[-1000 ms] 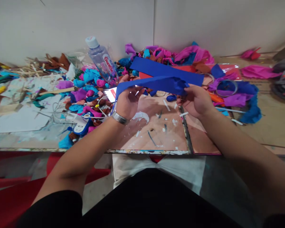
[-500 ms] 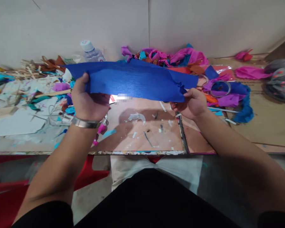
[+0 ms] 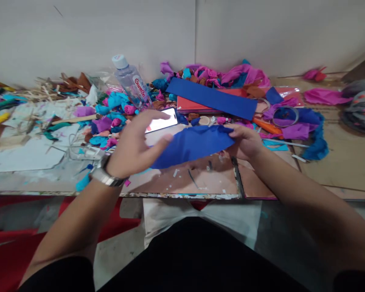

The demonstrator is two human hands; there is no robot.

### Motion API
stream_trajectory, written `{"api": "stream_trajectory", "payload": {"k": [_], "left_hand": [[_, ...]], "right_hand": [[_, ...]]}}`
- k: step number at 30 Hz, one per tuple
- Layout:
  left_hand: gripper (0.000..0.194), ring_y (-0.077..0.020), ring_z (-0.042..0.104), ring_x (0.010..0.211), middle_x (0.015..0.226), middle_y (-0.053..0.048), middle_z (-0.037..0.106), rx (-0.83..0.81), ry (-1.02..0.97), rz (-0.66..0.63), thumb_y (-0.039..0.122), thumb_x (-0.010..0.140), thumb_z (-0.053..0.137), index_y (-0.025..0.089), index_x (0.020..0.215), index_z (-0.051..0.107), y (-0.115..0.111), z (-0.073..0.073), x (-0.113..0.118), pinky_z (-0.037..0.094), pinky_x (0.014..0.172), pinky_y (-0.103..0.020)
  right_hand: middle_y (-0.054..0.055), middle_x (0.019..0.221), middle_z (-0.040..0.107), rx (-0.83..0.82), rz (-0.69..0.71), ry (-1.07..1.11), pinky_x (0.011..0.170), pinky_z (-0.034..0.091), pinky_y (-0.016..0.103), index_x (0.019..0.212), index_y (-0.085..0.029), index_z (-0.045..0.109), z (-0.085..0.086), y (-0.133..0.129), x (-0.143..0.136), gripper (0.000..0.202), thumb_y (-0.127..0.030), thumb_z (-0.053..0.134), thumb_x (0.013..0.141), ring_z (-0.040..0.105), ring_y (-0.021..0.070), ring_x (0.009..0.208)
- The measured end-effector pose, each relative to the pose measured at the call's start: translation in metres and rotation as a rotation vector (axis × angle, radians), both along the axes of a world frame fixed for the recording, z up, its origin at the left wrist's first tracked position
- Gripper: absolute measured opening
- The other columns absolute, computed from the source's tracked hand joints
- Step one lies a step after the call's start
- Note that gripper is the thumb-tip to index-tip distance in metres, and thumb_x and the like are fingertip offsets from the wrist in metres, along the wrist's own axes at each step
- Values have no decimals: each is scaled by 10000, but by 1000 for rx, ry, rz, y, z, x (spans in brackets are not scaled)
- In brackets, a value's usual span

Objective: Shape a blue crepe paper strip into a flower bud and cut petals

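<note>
A strip of blue crepe paper hangs over the table, its right end pinched in my right hand. My left hand, slightly blurred, is at the strip's left end with thumb and fingers spread apart; whether it touches the paper is hard to tell. Beyond my left fingers lies a phone with a bright screen, partly covered by that hand. Another flat blue strip rests behind, across a red-orange packet.
A clear bottle with a white cap stands behind my left hand. Crumpled pink, purple and turquoise paper lines the back. Toward the right are a tape ring and an orange-handled tool. Wood sticks lie left.
The crepe strip has come down toward the table and bends more. My left hand has let go of its grip and opened. The phone and the rear blue strip now show more fully.
</note>
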State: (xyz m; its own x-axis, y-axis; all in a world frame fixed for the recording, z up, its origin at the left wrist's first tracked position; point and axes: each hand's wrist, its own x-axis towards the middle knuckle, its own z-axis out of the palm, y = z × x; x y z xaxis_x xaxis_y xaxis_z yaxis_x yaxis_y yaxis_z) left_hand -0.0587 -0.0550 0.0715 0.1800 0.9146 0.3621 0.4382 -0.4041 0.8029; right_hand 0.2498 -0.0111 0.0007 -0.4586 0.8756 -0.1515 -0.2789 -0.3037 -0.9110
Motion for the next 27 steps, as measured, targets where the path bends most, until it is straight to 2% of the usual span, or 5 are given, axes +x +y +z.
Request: {"api": "stream_trajectory", "payload": {"k": [3, 7, 12, 19, 27], "left_hand": [[539, -371, 622, 1287, 1316, -90, 729, -40, 150, -245, 415, 731, 892, 222, 1215, 752, 12, 2, 34, 419, 1152, -446], [261, -234, 685, 926, 1043, -58, 778, -111, 299, -506, 385, 893, 736, 211, 1082, 784, 38, -15, 53, 466, 876, -317], [194, -174, 579, 713, 813, -25, 725, -102, 362, -490, 373, 911, 694, 203, 880, 781, 48, -42, 63, 380, 706, -286], [299, -164, 607, 758, 854, -32, 738, -104, 392, -534, 455, 929, 684, 179, 968, 792, 49, -58, 65, 386, 710, -279], [360, -116, 550, 700, 796, -10, 703, -201, 310, -539, 451, 984, 602, 141, 962, 786, 47, -58, 55, 411, 683, -240]], "right_hand": [[20, 616, 654, 34, 5, -45, 490, 484, 349, 729, -212, 711, -9, 2, 0, 196, -262, 641, 553, 550, 201, 513], [2, 652, 653, 286, 67, -294, 563, 471, 322, 745, -207, 750, -8, 11, 10, 153, -268, 690, 618, 561, 189, 567], [52, 1134, 773, 690, 191, -484, 859, 550, 369, 1072, -254, 788, 7, 11, 17, 381, -400, 859, 727, 703, 278, 1005], [25, 784, 756, 787, 194, -724, 688, 493, 304, 890, -207, 789, 4, 3, 10, 239, -444, 758, 889, 659, 190, 712], [46, 930, 824, 895, 198, -740, 758, 518, 296, 1036, -199, 821, 2, 1, 6, 251, -402, 727, 923, 732, 197, 807]]}}
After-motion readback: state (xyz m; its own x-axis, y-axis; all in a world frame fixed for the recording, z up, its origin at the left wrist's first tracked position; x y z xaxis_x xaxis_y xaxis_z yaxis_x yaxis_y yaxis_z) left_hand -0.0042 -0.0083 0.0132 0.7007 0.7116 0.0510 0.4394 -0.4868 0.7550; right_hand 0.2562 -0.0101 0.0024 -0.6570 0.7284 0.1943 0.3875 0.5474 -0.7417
